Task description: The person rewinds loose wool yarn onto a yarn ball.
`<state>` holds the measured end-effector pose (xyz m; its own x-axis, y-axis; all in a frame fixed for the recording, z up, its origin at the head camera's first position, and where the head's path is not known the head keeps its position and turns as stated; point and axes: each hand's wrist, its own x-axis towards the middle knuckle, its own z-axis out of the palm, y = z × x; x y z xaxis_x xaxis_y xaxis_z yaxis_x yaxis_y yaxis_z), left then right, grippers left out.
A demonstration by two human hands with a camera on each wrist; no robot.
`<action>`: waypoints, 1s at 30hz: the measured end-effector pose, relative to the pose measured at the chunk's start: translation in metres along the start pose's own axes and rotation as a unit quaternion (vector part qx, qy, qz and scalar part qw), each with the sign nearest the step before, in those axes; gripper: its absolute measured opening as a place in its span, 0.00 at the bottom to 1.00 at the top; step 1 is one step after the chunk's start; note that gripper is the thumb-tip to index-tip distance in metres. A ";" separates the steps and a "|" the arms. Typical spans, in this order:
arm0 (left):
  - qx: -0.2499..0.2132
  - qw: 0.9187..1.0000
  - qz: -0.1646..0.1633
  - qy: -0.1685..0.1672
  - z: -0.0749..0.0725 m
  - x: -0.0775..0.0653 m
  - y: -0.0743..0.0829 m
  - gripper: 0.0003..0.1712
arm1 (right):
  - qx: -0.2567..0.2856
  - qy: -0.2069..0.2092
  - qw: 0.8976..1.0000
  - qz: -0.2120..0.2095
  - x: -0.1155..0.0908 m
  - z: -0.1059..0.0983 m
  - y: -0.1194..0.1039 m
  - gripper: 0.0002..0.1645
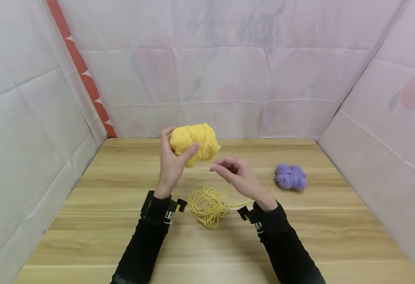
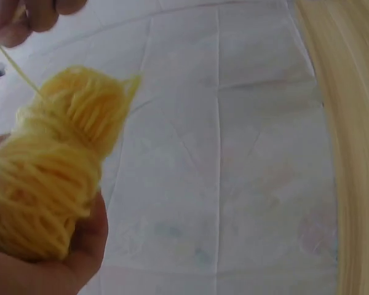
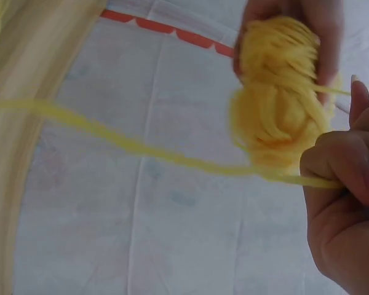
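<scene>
Raised over the table, my left hand (image 1: 172,165) grips a yellow yarn ball (image 1: 196,142), thumb across its near side and fingers behind it. My right hand (image 1: 240,177) is just right of the ball and pinches a yellow yarn strand (image 1: 206,163) between thumb and fingertips. In the left wrist view that strand (image 2: 18,70) runs straight from the ball to the right fingertips. The right wrist view shows a length of yarn (image 3: 141,149) trailing from the curled right fingers toward the table. A loose heap of yellow yarn (image 1: 207,209) lies on the table between my forearms.
A small purple yarn ball (image 1: 290,176) rests on the wooden table (image 1: 122,221) to the right. White sheets (image 1: 221,79) stand at the back and both sides, with a red strip (image 1: 83,71) at the back left corner.
</scene>
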<state>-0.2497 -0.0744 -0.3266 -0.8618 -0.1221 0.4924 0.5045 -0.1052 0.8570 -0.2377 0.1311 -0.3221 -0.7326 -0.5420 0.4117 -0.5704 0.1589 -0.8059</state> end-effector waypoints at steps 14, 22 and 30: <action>0.181 0.939 -0.003 -0.291 -0.011 -0.013 0.014 0.38 | 0.200 -0.019 0.979 0.037 -0.024 -0.031 -0.025 0.06; 0.085 0.923 -0.024 -0.376 -0.018 -0.019 0.023 0.33 | 0.246 -0.002 0.969 0.011 -0.018 -0.026 -0.010 0.08; -0.053 0.940 -0.076 -0.329 -0.021 -0.026 0.030 0.33 | 0.192 -0.022 0.979 0.060 -0.007 -0.009 0.007 0.07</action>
<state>-0.2115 -0.0948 -0.3166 -0.7534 0.5347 0.3827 0.3450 -0.1741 0.9223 -0.2395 0.1441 -0.3266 -0.7647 -0.5740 0.2928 -0.2941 -0.0935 -0.9512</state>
